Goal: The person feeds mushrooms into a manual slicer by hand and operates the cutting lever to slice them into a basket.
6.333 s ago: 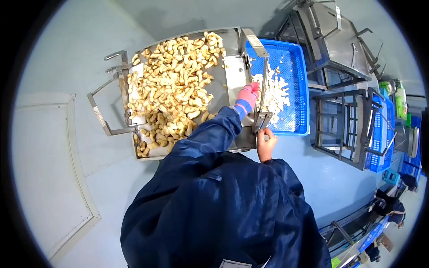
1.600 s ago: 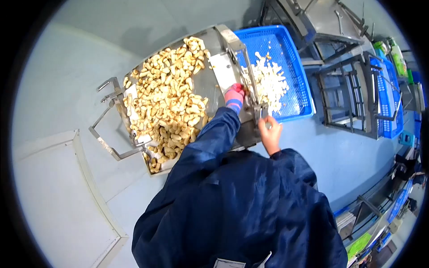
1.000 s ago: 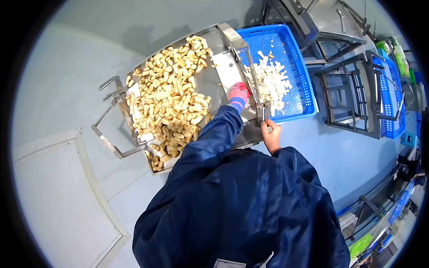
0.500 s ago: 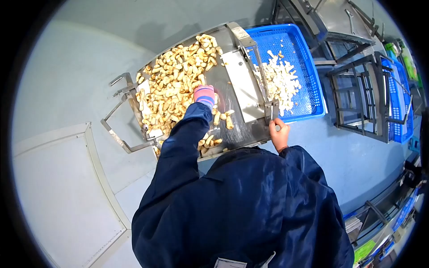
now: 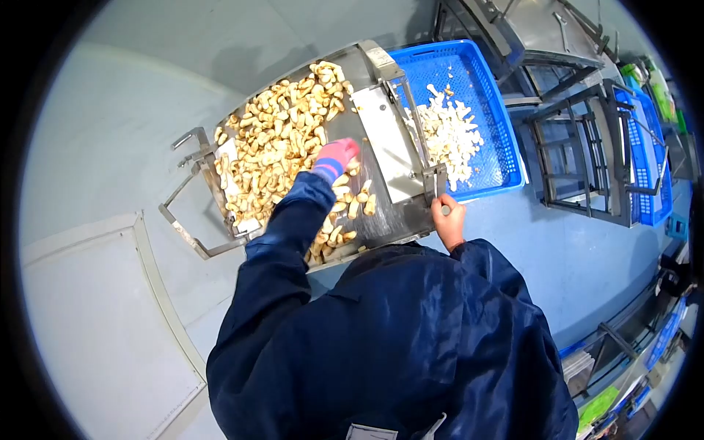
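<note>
My left hand (image 5: 337, 156), in a pink and purple striped glove, is over the metal worktop (image 5: 389, 224) at the edge of a heap of stubby, pale brown mushroom-like pieces (image 5: 275, 139). Its fingers are curled and slightly blurred; what they hold is hidden, though a pale piece shows by the fingertips. A few loose pieces (image 5: 361, 204) lie just below it. My bare right hand (image 5: 449, 220) is closed around the handle at the near end of a metal lever (image 5: 434, 180). This lever runs along a white board (image 5: 389, 147) fixed on the worktop.
Beyond the lever stands a blue perforated basket (image 5: 502, 136) with white cut pieces (image 5: 451, 136) in it. A metal bracket (image 5: 192, 194) juts from the worktop's left side. Metal frames (image 5: 579, 158) and another blue basket (image 5: 649, 158) are at the right.
My left hand has moved right, away from the heap and towards the white board. The right hand stays on the lever's handle. The whole view has shifted slightly.
</note>
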`<state>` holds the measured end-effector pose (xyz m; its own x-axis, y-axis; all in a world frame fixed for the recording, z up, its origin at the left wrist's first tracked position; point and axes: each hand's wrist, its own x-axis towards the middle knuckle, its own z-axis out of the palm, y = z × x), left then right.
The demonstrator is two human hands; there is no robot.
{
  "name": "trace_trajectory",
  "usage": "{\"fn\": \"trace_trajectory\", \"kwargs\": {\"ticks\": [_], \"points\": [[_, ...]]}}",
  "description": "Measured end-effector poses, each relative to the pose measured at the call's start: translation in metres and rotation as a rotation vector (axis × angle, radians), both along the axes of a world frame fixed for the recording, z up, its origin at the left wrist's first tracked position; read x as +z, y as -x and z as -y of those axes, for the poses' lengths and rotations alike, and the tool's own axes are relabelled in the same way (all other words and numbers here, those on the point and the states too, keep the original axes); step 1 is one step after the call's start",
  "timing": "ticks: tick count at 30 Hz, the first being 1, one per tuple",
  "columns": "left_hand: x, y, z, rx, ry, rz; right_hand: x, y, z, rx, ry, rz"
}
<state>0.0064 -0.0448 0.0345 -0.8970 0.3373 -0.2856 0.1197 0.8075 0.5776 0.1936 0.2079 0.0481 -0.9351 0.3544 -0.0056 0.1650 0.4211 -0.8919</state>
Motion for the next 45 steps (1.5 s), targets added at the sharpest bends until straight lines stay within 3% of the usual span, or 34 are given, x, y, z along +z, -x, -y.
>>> {"fn": "trace_trajectory", "kwargs": {"ticks": [2, 6, 7, 11, 14, 15, 18, 22, 23, 24, 26, 27, 30, 32, 34, 36, 38, 40, 42, 44, 45], "points": [[-0.012, 0.002, -0.036, 0.202, -0.36, 0.293, 0.002, 0.0, -0.001, 0.002, 0.007, 0.018], [-0.051, 0.006, -0.104, 0.356, -0.384, 0.389, 0.018, 0.004, 0.002, -0.006, 0.023, 0.005], [-0.05, 0.007, -0.117, 0.506, -0.544, 0.517, 0.024, 0.006, 0.002, -0.002, 0.017, 0.008], [-0.059, 0.011, -0.132, 0.781, -0.992, 0.558, 0.037, 0.013, 0.004, -0.009, -0.008, -0.006], [-0.09, 0.0, -0.127, 0.592, -0.741, 0.435, 0.05, 0.02, 0.007, -0.031, -0.022, -0.034], [-0.113, -0.009, -0.127, 0.572, -0.826, 0.311, 0.053, 0.022, 0.007, -0.037, -0.017, -0.041], [-0.095, -0.033, -0.133, 0.557, -0.623, -0.035, 0.056, 0.024, 0.009, -0.04, -0.013, -0.04], [-0.064, -0.04, -0.136, 0.522, -0.522, -0.078, 0.067, 0.027, 0.008, -0.032, -0.009, 0.026], [-0.092, -0.039, -0.142, 0.548, -0.607, -0.132, 0.071, 0.03, 0.009, -0.023, -0.01, 0.048], [-0.078, -0.041, -0.146, 0.652, -0.724, -0.031, 0.072, 0.03, 0.009, -0.02, -0.046, 0.04], [-0.106, -0.039, -0.151, 0.617, -0.677, -0.087, 0.064, 0.028, 0.009, -0.023, -0.116, -0.039], [-0.082, -0.042, -0.148, 0.569, -0.487, -0.121, 0.05, 0.021, 0.008, -0.015, -0.102, -0.075], [-0.069, -0.039, -0.145, 0.6, -0.648, 0.057, -0.007, -0.001, 0.0, 0.01, -0.069, 0.009], [-0.088, -0.031, -0.147, 0.578, -0.663, -0.014, 0.002, 0.004, 0.003, -0.005, -0.04, -0.086], [-0.114, -0.029, -0.147, 0.589, -0.677, -0.034, 0.045, 0.019, 0.009, -0.02, -0.074, -0.131], [-0.057, -0.032, -0.133, 0.431, -0.513, -0.087, 0.075, 0.025, 0.016, -0.029, -0.008, 0.06], [-0.056, -0.025, -0.131, 0.407, -0.487, 0.061, 0.017, 0.008, 0.005, 0.003, -0.061, -0.11], [-0.092, -0.017, -0.132, 0.419, -0.643, 0.098, -0.031, -0.005, -0.006, 0.015, 0.034, 0.024], [-0.071, -0.016, -0.127, 0.339, -0.472, 0.025, -0.002, 0.007, 0.002, -0.031, 0.023, -0.044], [-0.067, -0.019, -0.127, 0.338, -0.603, -0.024, 0.062, 0.026, 0.013, -0.03, -0.082, -0.054], [-0.06, -0.021, -0.126, 0.364, -0.72, 0.004, 0.07, 0.026, 0.015, -0.023, 0.012, 0.012]]}}
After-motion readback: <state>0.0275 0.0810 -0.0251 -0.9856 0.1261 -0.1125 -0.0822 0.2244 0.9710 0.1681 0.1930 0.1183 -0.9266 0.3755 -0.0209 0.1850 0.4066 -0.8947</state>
